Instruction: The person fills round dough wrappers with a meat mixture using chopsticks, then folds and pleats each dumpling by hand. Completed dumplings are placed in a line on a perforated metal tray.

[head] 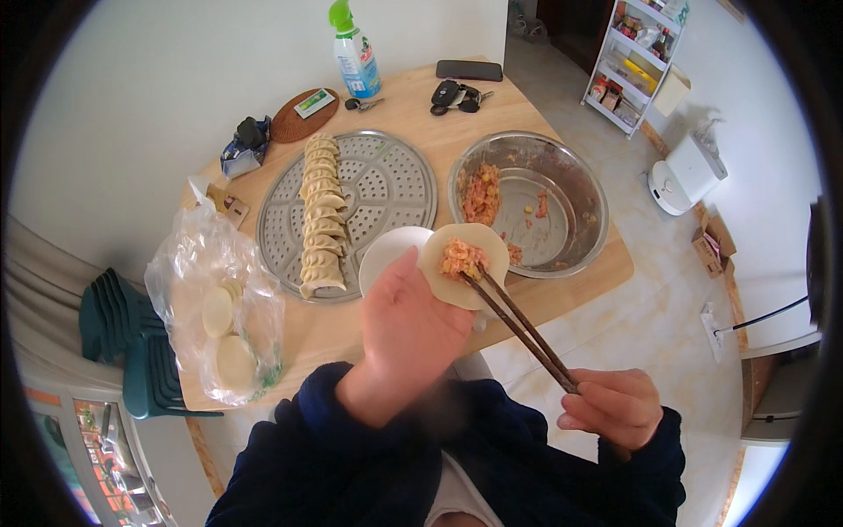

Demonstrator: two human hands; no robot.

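A round dumpling wrapper (438, 290) lies on the fingers of my left hand (411, 316), palm up. On it sits a mound of minced meat filling (461, 255) with yellow bits. My right hand (612, 405) grips a pair of dark chopsticks (527, 332), whose tips touch the filling. Just beyond my left thumb is a small white dish (385, 253), partly hidden by the hand. A row of pleated dumplings (323, 227) runs across a perforated metal steamer tray (388, 191). To the right, a stainless steel bowl (573, 230) contains more filling (483, 197), mostly along its left side.
At the table's left, a clear plastic bag (184, 263) holds several wrappers (235, 362). Along the back are a spray bottle (357, 62), a woven mat (286, 122), car keys (454, 97) and a black phone (469, 70). A green plastic chair (148, 375) stands left of the wooden table (316, 356).
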